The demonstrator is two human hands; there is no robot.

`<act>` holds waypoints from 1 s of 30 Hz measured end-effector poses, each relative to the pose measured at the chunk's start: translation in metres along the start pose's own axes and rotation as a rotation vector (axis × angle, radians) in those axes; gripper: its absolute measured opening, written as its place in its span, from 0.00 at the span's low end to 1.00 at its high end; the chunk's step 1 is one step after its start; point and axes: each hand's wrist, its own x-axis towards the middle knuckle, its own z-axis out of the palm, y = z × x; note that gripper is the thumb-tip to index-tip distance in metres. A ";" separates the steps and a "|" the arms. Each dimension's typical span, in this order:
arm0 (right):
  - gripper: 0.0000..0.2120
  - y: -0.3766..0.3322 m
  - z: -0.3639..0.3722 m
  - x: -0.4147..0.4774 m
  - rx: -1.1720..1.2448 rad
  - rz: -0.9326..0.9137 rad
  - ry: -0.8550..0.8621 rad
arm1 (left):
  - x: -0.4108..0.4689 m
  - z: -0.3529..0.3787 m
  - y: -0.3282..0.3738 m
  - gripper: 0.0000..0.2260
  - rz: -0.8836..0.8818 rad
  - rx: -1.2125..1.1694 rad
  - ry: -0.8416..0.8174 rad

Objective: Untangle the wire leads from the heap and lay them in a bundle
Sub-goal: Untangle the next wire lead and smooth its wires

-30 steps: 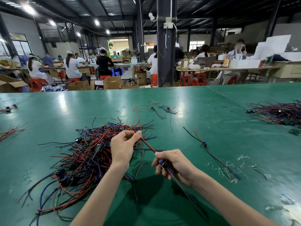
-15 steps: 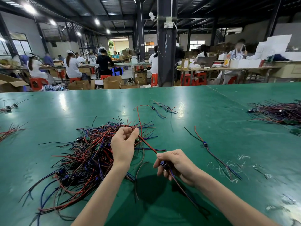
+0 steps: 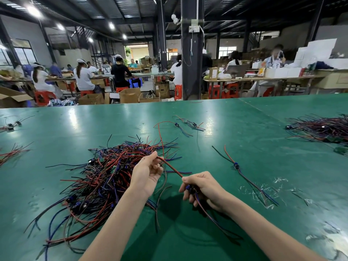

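Head view: left hand [image 3: 146, 173] pinches 1 red-and-black lead [image 3: 172, 167] between thumb and fingers [image 3: 156, 164], right at the heap's near-right edge. Right hand [image 3: 203, 187] has its fingers curled round the same lead at its small dark-blue part. The lead's dark tails trail out under the palm toward the near bench edge. The lead spans straight between the 2 hands, lifted off the bench [image 3: 244, 117].

Heap [image 3: 105, 176] of red, blue and black leads sits left of centre, with strands spilling toward the near edge. 1 lone lead [image 3: 235, 165] lies flat to the right of the hands, well apart from the heap, with bare green bench between them. A few loose leads [image 3: 188, 125] lie beyond the heap. A dark pile [image 3: 320, 127] sits by the right edge. The far bench edge runs straight across.
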 end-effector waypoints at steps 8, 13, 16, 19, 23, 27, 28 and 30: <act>0.17 0.003 0.001 0.004 0.004 0.004 -0.016 | 0.000 0.000 -0.003 0.09 0.335 0.228 0.022; 0.17 0.004 0.000 0.004 0.000 -0.006 -0.014 | 0.000 -0.003 -0.005 0.08 0.381 0.310 0.043; 0.16 0.005 0.000 0.006 -0.002 -0.012 -0.016 | 0.003 -0.006 -0.006 0.07 0.362 0.335 0.057; 0.16 0.006 0.000 0.005 0.004 -0.010 -0.020 | 0.006 -0.008 -0.007 0.07 0.346 0.332 0.057; 0.16 0.005 -0.001 0.005 0.000 -0.014 -0.027 | 0.006 -0.009 -0.008 0.07 0.348 0.340 0.043; 0.16 0.005 -0.001 0.004 0.010 -0.009 -0.023 | 0.006 -0.008 -0.009 0.07 0.349 0.322 0.039; 0.16 0.005 -0.001 0.004 0.011 -0.009 -0.023 | 0.006 -0.008 -0.009 0.07 0.353 0.319 0.041; 0.16 0.004 0.000 0.003 0.013 -0.010 -0.019 | 0.007 -0.009 -0.010 0.07 0.363 0.330 0.046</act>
